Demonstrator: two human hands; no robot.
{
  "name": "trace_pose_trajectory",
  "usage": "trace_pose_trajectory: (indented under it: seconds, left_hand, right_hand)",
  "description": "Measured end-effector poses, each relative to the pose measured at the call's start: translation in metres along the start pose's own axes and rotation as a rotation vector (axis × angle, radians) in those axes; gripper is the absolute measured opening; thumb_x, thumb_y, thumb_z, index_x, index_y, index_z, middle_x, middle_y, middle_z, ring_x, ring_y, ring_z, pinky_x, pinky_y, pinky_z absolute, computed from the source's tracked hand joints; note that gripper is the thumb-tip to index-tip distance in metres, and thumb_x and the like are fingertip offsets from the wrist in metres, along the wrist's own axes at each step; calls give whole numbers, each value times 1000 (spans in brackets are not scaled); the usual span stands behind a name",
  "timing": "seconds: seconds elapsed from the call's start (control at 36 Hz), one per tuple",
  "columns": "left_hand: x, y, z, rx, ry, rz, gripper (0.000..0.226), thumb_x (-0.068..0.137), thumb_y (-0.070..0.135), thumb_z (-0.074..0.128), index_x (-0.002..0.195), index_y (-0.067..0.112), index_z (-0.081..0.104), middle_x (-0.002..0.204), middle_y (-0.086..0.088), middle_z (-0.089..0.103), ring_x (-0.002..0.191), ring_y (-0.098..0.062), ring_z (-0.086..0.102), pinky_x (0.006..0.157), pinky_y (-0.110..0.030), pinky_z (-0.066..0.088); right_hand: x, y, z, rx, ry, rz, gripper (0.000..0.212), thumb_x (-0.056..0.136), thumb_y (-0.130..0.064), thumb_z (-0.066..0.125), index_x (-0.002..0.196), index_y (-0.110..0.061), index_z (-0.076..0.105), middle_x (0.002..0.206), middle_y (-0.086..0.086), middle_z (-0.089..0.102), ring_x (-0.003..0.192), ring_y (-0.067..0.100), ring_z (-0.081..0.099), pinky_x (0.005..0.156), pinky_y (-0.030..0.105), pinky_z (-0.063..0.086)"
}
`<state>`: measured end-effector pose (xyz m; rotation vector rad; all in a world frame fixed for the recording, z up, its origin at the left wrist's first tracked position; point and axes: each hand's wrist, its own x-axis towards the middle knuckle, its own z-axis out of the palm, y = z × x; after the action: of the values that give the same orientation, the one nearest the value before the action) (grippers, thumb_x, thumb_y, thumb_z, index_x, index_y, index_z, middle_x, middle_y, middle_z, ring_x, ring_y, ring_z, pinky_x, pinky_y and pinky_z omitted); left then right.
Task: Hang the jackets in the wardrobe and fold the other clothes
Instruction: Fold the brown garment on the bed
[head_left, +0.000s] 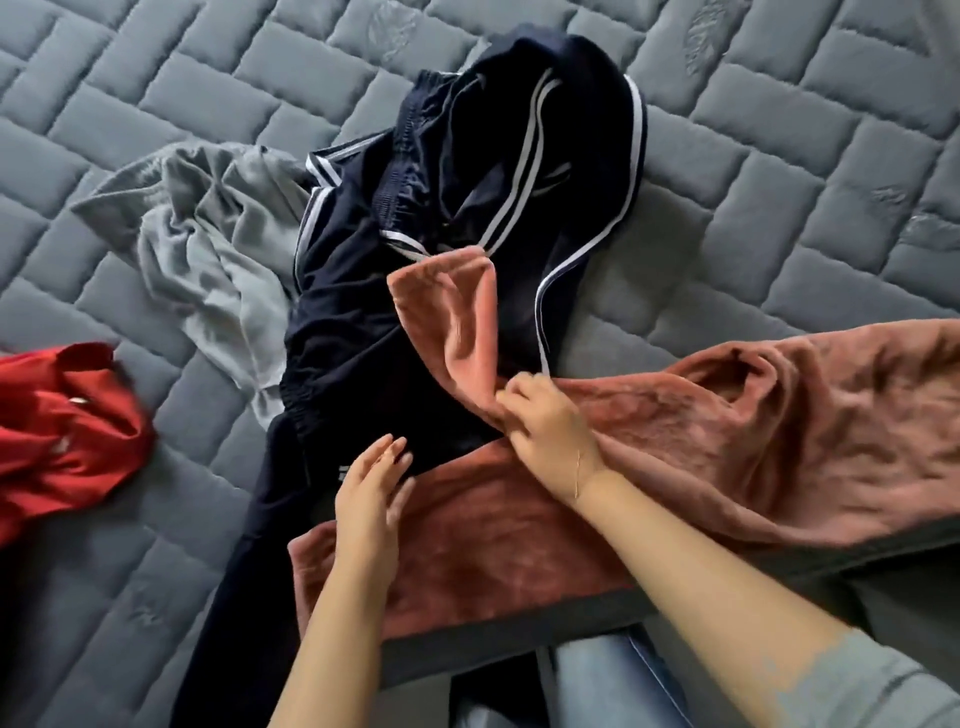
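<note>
A pink fleecy garment (727, 431) lies spread across the near edge of the quilted grey mattress (779, 182). My right hand (545, 421) pinches a fold of it where one sleeve-like part turns up. With its fingers straight, my left hand (371, 493) hovers over the pink fabric's left part, next to a dark navy tracksuit (415, 270) with white stripes. The navy clothing lies crumpled in the middle, partly under the pink piece.
A crumpled light grey garment (208, 249) lies left of the navy pile. At the far left edge sits a red garment (62, 426). The mattress edge runs along the bottom, with my jeans-clad legs (597, 686) below it.
</note>
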<state>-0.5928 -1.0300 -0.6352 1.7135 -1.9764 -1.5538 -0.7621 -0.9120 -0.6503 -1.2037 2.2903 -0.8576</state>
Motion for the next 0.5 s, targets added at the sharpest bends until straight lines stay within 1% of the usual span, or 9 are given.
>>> trace_pose_trajectory:
  seconds: [0.08,0.14,0.17,0.19,0.25,0.31,0.36,0.42,0.5]
  left_hand:
    - [-11,-5,-12,-163,-8,-50,32,102,7,33,131,9,47,129,-8,54,116,-22,54,89,-29,45]
    - [-13,-6,-13,-612,-71,-316,40,103,2,31,142,-4,35,133,-3,47,130,-25,44,93,-19,46]
    - [-13,-10,-14,-695,-98,-358,44,102,-2,33,145,-8,27,137,-2,41,136,-24,37,93,-10,42]
    - [-15,-11,-13,-642,-138,-321,48,101,-1,38,147,-6,24,142,-2,37,137,-20,34,92,-5,39]
    - [-20,-2,-12,-508,-127,-207,54,96,13,54,145,15,32,146,0,37,132,-14,39,99,-19,39]
    - [-17,5,1,-344,-126,-125,53,90,20,65,134,33,39,146,3,37,132,-12,39,104,-29,36]
    - [-14,9,17,-25,-179,133,53,84,26,72,130,30,46,139,5,41,131,-12,38,107,-28,33]
    - [-6,8,38,233,-236,366,58,80,33,73,133,21,52,139,2,43,132,-16,37,107,-21,26]
    - [8,5,68,642,-294,488,77,82,46,69,147,25,34,154,4,30,138,-18,29,108,-33,31]
  right_hand:
    - [-44,-13,15,-39,-147,-134,43,55,8,67,95,-5,69,94,11,64,82,33,63,68,34,54]
    - [-72,-13,29,-59,-292,-159,56,53,8,69,106,-8,70,104,11,66,92,32,65,77,36,55]
    - [-85,-11,36,-85,-367,-158,60,56,6,67,114,-8,67,112,12,65,101,32,63,87,39,53]
    - [-97,-9,42,-106,-431,-144,64,61,3,64,124,-8,62,123,14,61,112,33,59,98,42,47]
    - [-116,-6,50,-155,-512,-86,66,70,-3,62,135,-10,53,137,13,51,128,31,49,112,46,29]
    - [-125,-5,54,-191,-509,-51,64,69,-6,67,131,-10,57,136,12,54,127,30,51,111,49,20]
    - [-129,-4,57,-143,-484,10,62,70,-5,68,131,-10,58,138,13,53,130,29,49,112,48,15]
    - [-132,-4,60,-30,-438,70,62,81,-3,55,141,-14,47,152,7,34,144,23,28,120,36,2]
    - [-138,-9,65,54,-351,95,68,82,0,49,146,-23,40,157,-3,23,147,16,14,121,35,9]
